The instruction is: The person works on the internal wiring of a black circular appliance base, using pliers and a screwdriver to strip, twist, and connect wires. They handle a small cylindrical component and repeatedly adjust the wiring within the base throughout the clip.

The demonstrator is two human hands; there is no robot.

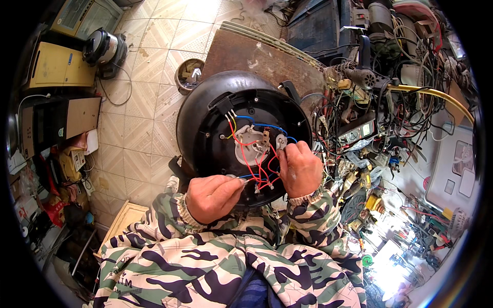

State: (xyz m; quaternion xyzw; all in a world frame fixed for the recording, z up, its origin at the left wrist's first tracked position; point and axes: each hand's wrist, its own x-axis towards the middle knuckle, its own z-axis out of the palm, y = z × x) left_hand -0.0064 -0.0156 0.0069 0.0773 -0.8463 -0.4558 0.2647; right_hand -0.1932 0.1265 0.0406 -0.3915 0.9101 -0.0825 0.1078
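A round black appliance base (213,146), like the underside of an electric cooker, is turned up in front of me with its wiring exposed. Red wires (260,177) bunch near its lower edge, and blue wires (267,125) run across its upper part. A pale metal disc (245,149) sits in the middle. My left hand (213,197) is closed in a pinch at the base's lower left, on the end of a red wire. At the right side, my right hand (300,168) is closed beside a small round metal part (281,140); what its fingertips grip is hidden.
A brown board (257,56) lies beyond the base, beside a small bin (190,74). Tangled cables and tools crowd the right side, with a heat-gun-like tool (363,74) among them. Another cooker (102,47) stands far left, near a yellow cabinet (59,65).
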